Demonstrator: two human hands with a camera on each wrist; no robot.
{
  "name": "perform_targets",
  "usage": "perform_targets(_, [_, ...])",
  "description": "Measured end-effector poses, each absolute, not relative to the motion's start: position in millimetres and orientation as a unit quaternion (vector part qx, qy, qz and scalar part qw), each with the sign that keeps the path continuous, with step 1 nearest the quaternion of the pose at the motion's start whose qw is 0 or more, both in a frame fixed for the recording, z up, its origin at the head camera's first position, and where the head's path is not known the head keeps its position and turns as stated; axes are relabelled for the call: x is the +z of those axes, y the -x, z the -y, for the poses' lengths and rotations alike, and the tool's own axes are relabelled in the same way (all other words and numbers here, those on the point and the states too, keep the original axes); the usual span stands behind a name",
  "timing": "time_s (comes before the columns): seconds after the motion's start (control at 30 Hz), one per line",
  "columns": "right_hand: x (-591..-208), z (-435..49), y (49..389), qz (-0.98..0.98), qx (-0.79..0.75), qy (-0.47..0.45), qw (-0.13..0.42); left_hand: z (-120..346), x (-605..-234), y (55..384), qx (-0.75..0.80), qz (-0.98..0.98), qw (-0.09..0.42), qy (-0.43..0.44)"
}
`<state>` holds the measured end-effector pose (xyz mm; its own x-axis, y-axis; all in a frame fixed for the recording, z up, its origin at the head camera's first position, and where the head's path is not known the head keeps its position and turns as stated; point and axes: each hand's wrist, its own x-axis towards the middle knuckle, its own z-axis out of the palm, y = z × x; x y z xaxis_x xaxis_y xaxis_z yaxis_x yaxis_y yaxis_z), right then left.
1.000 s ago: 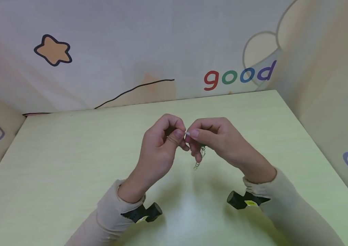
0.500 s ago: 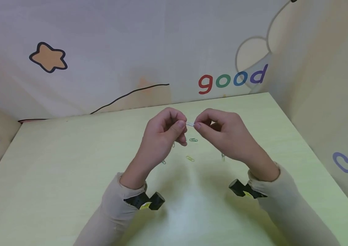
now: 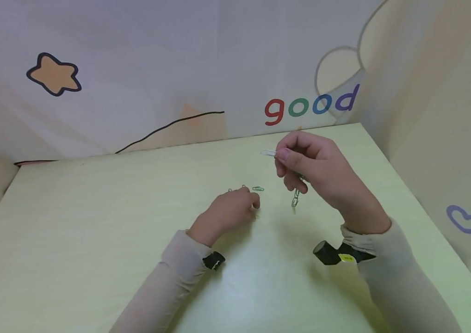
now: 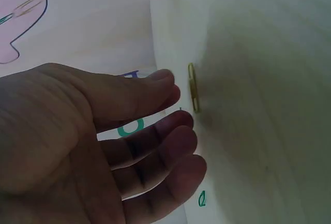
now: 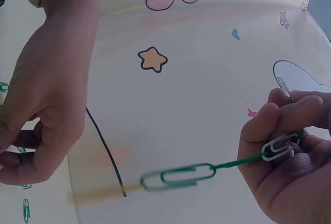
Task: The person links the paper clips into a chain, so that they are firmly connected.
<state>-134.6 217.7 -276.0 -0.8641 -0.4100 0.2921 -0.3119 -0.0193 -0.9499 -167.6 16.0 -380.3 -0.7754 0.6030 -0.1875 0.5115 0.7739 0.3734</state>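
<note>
Between thumb and index finger, my right hand [image 3: 314,169] pinches a white paper clip [image 3: 268,152], its free end pointing left. From the same hand hangs a chain of linked paper clips [image 3: 295,198]; the right wrist view shows green links [image 5: 189,173], a white link [image 5: 276,146] by the fingers and a blurred yellowish end. My left hand [image 3: 232,209] is low over the table, fingers loosely bent and holding nothing. In the left wrist view a yellow paper clip [image 4: 193,87] lies on the table just beyond its fingertips.
Loose green paper clips lie on the table past the left hand, one of them a green clip [image 3: 258,188] to its upper right. The pale green table [image 3: 94,222] meets printed cloth walls [image 3: 156,64] at the back and sides.
My left hand has let go of the white paper clip and moved down to the table by the yellow one. My right hand has risen slightly, keeping the white clip and chain.
</note>
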Motion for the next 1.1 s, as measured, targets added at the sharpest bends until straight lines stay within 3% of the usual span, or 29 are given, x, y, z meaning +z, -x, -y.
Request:
perform_targets(0.4, [-273.4, -222.9, 136.6, -0.69, -0.675, 0.26, 0.035, -5.6, -377.6, 174.4, 0.172, -0.918, 0.194, -0.3])
perform_targets(0.63, [-273.1, -224.7, 137.1, -0.702, -0.666, 0.252, 0.033, 12.9, -377.3, 187.6, 0.171, -0.952, 0.148, -0.205])
perform_targets(0.93, [-276.0, -221.9, 139.3, -0.711, -0.654, 0.256, 0.035, 10.1, -391.5, 198.7, 0.15, -0.965, 0.112, -0.181])
perform_targets(1.1, [-278.1, -220.1, 139.0, -0.725, -0.639, 0.253, 0.045, 9.6, -391.4, 200.0, 0.151, -0.966, 0.134, -0.161])
